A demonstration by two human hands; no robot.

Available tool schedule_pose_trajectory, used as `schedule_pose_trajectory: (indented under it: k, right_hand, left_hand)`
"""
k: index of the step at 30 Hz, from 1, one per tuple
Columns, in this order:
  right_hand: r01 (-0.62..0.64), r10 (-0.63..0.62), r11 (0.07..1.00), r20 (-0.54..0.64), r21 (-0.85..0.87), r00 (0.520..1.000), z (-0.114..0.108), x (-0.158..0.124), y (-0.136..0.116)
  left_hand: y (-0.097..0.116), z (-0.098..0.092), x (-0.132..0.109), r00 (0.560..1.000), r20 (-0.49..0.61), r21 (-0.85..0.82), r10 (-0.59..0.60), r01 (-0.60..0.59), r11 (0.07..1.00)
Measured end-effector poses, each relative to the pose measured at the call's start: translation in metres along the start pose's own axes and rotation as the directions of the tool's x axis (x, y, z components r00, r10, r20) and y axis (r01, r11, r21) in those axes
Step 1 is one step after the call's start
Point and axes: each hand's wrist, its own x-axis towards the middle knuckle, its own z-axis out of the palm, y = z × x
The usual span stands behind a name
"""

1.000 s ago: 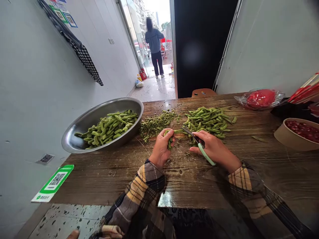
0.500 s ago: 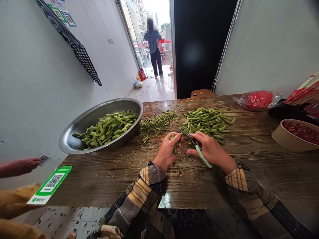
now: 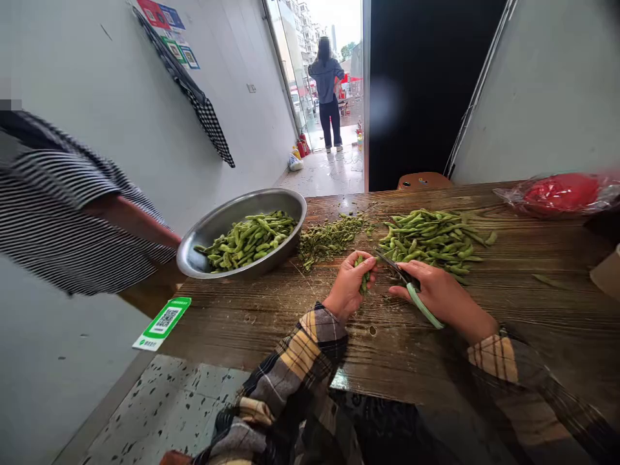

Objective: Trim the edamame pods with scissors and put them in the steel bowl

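My left hand (image 3: 352,284) is closed around some green soybean pods (image 3: 363,278), with the pod ends showing at the thumb. In my right hand (image 3: 438,294) is a pair of scissors (image 3: 421,305) with pale green handles, its blades pointing at the left fingertips. Behind the right hand lies a heap of whole pods (image 3: 431,236). A pile of small green trimmings (image 3: 332,237) is spread to its left. Farther left, a wide metal basin (image 3: 194,248) stands tilted in view, holding many pods.
A green QR-code card (image 3: 163,324) lies at the table's left edge. On the right are a red bundle in clear plastic (image 3: 559,194) and part of a paper bowl (image 3: 605,274). A person in a striped top (image 3: 77,206) is beside the basin; another person (image 3: 328,97) stands in the doorway.
My view has turned left, so the table's things sit farther right. The person in stripes shows more, an arm now near the basin. Both hands keep their holds; the scissors remain by the left fingertips.
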Motion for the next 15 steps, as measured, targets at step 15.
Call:
schedule_pose_trajectory:
  k: [15]
  right_hand:
    - [-0.015, 0.016, 1.000, -0.159, 0.007, 0.987, 0.008, 0.005, 0.017]
  left_hand:
    - [0.073, -0.008, -0.016, 0.959, -0.060, 0.443, 0.277, -0.223, 0.868]
